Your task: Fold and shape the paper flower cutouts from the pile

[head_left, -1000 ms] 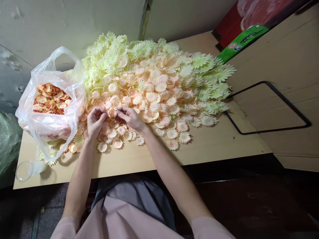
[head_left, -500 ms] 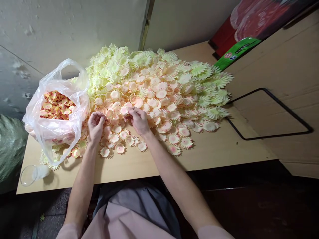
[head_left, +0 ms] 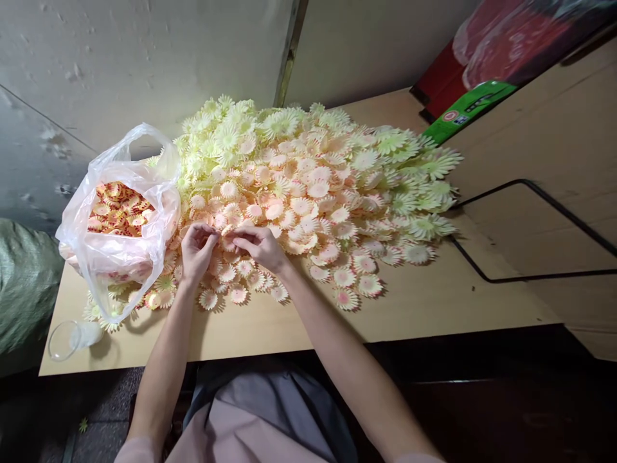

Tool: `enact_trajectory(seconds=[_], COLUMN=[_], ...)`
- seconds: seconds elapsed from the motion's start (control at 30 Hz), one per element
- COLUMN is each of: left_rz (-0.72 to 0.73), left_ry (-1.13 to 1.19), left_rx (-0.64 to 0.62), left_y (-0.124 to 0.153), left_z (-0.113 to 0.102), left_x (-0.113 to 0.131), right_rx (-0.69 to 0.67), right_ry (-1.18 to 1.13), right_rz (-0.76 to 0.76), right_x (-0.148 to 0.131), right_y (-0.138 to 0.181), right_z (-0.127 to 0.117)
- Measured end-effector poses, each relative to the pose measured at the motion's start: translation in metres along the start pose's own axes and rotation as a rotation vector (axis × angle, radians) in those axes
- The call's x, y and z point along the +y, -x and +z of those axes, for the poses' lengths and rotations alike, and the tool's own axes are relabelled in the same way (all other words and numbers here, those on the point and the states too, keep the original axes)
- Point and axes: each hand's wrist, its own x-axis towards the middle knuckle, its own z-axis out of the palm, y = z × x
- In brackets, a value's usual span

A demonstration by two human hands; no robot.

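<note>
A big heap of artificial flower heads (head_left: 308, 180) covers the wooden table (head_left: 424, 302): pale green ones at the back and right, pink-and-white ones in front. At the heap's near left edge my left hand (head_left: 196, 249) and my right hand (head_left: 259, 245) meet, fingers pinched together around a small pink flower piece (head_left: 226, 243) between them. Loose pink flower heads lie on the table just under both hands.
A clear plastic bag (head_left: 120, 218) full of red-and-yellow flower pieces stands left of my hands. A clear plastic cup (head_left: 67, 339) lies on the table's near left corner. A black wire frame (head_left: 530, 231) and a green-and-red box (head_left: 472, 103) are at the right.
My right hand, which had reached up into the pile half a second ago, has come back to meet the left hand. The view has shifted a little.
</note>
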Motion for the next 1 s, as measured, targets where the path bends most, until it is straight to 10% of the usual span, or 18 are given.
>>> enact_trajectory(seconds=[1.0], left_rz=[0.005], left_ry=[-0.023], left_rx=[-0.124], left_y=[0.0014], left_z=[0.002], left_x=[0.0018], right_rx=[0.047], right_ry=[-0.057], right_rz=[-0.055], right_x=[-0.004], right_y=[-0.0023], right_z=[-0.0046])
